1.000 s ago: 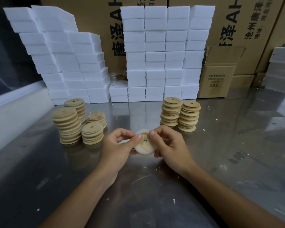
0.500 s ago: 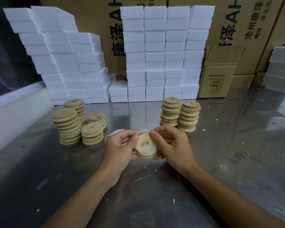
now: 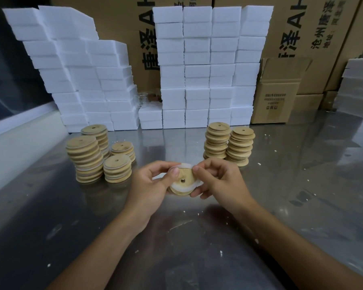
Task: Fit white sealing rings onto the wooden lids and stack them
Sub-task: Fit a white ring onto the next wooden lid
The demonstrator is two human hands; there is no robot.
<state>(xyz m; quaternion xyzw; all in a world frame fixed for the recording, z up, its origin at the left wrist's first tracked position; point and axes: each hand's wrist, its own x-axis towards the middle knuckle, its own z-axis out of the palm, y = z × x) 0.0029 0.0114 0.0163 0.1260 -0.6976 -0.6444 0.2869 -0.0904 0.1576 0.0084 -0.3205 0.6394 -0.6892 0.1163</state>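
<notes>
Above the middle of the steel table I hold a round wooden lid with a centre hole, tilted toward me. A white sealing ring lies around its rim, stretched over the top edge and showing along the lower edge. My left hand grips the lid's left side, thumb on the ring. My right hand pinches the right side, thumb at the top edge. Several stacks of wooden lids with white rings stand at the left. Two stacks of plain wooden lids stand at the right.
White foam blocks are piled in walls along the back of the steel table, with cardboard boxes behind and to the right. A white ledge runs along the left side. Small white crumbs dot the tabletop.
The lid has turned in my hands, and the white ring now lies stretched round more of its rim. Both hands stayed at the same spot above the table.
</notes>
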